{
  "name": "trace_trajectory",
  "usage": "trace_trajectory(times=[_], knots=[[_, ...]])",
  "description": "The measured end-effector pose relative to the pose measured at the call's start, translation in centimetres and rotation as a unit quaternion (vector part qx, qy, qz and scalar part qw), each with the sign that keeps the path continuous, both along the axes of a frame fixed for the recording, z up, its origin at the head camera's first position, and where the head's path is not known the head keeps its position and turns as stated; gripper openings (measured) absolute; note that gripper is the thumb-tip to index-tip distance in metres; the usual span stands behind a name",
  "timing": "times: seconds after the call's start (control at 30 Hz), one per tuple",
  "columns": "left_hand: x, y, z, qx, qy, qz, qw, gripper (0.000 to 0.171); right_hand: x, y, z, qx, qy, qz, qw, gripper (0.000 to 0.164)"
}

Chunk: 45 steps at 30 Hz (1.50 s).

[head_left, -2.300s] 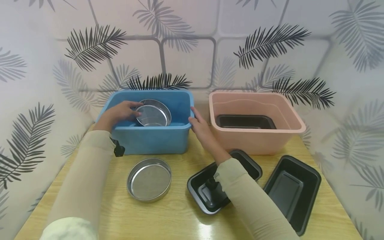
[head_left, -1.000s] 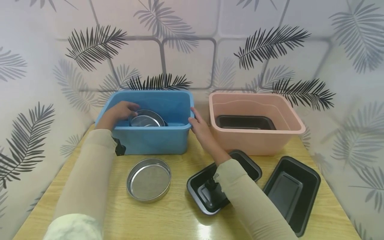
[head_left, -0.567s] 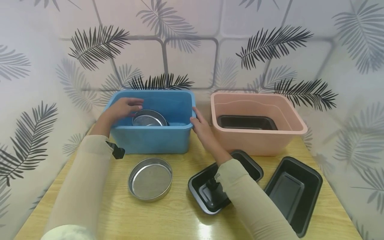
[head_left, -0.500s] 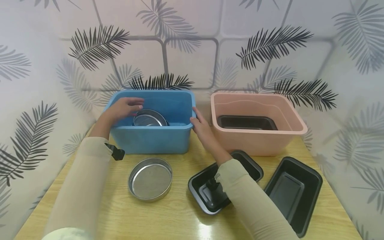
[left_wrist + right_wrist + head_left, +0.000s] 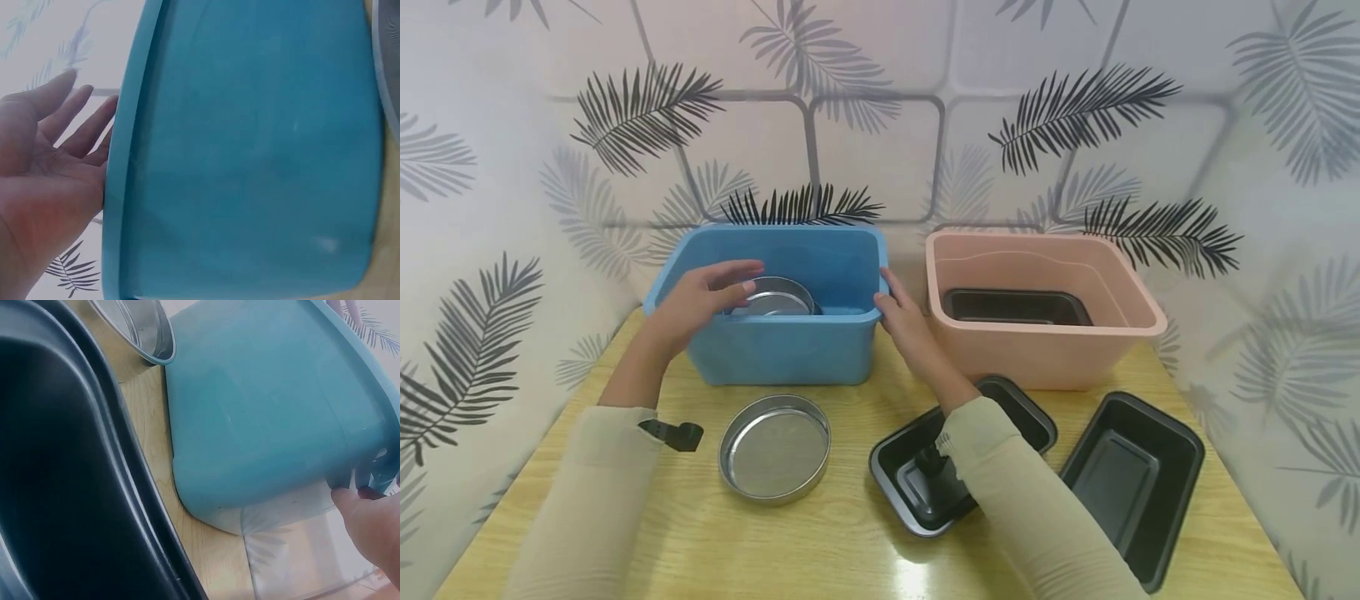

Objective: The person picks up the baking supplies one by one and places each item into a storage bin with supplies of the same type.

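My left hand (image 5: 696, 304) hovers over the front left of the blue tub (image 5: 782, 354), its fingers loosely spread and nothing between them. In the left wrist view the palm and fingers (image 5: 87, 131) show beside the tub's rim. A round metal cake pan (image 5: 784, 292) lies inside the tub, partly hidden by the front wall and the left hand; a dark edge shows to its right. With thumb and fingers my right hand (image 5: 910, 329) grips the tub's right rim, also seen in the right wrist view. Another round cake pan (image 5: 775, 450) sits on the table before the tub.
On the right stands a pink tub (image 5: 1037, 354) with a black pan (image 5: 1015, 307) inside. Two black loaf pans lie in front: one pan (image 5: 925, 500) partly under the right forearm, the other pan (image 5: 1116, 475) near the table's right side. A patterned backdrop rises behind.
My left hand has lowered the round cake pan into the blue tub, let go of it, and drawn back toward me. The right hand stays on the rim.
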State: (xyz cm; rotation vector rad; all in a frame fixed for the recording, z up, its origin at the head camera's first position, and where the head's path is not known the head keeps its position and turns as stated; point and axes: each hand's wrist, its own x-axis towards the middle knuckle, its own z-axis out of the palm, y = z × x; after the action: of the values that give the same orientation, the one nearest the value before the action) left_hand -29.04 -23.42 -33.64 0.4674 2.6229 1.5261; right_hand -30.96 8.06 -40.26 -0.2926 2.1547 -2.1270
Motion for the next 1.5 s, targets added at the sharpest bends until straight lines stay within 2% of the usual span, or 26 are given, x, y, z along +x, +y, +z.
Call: trace_trajectory(times=[0.17,0.3,0.5,0.63,0.83,0.97,1.07,1.2,1.5], knots=[[3.5,0.0,-1.2,0.06,0.04,0.024,0.9971,0.045,0.0,-0.1,0.1,-0.002,-0.003,-0.001,1.0,0.057],[5.9,-0.2,-1.9,0.091,0.055,0.023,0.9941,0.04,0.1,-0.1,0.2,-0.006,0.001,-0.003,1.0,0.058],[8.7,-0.8,-3.8,0.07,0.058,0.024,0.9955,0.04,0.2,0.0,0.1,-0.01,0.002,0.001,1.0,0.058],[10.4,-1.3,-5.9,0.054,0.044,0.023,0.9973,0.042,0.1,-0.1,0.0,-0.009,0.002,0.003,1.0,0.058],[13.1,-2.1,-9.2,0.042,0.012,0.052,0.9977,0.042,0.2,-0.5,0.2,-0.006,0.005,0.008,1.0,0.058],[14.1,-2.4,-10.7,0.037,-0.009,0.069,0.9969,0.044,0.1,-0.4,0.1,-0.011,0.0,0.004,1.0,0.057],[14.5,-2.6,-11.7,0.041,-0.025,0.073,0.9962,0.045,0.0,-0.2,0.0,-0.014,-0.002,0.007,1.0,0.057],[14.7,-2.8,-12.8,0.052,-0.048,0.068,0.9952,0.047,0.0,-0.1,0.0,-0.015,-0.003,0.005,1.0,0.057],[14.9,-2.9,-14.5,0.073,-0.09,0.04,0.9925,0.053,-0.1,-0.2,-0.2,-0.011,-0.001,-0.005,1.0,0.057]])
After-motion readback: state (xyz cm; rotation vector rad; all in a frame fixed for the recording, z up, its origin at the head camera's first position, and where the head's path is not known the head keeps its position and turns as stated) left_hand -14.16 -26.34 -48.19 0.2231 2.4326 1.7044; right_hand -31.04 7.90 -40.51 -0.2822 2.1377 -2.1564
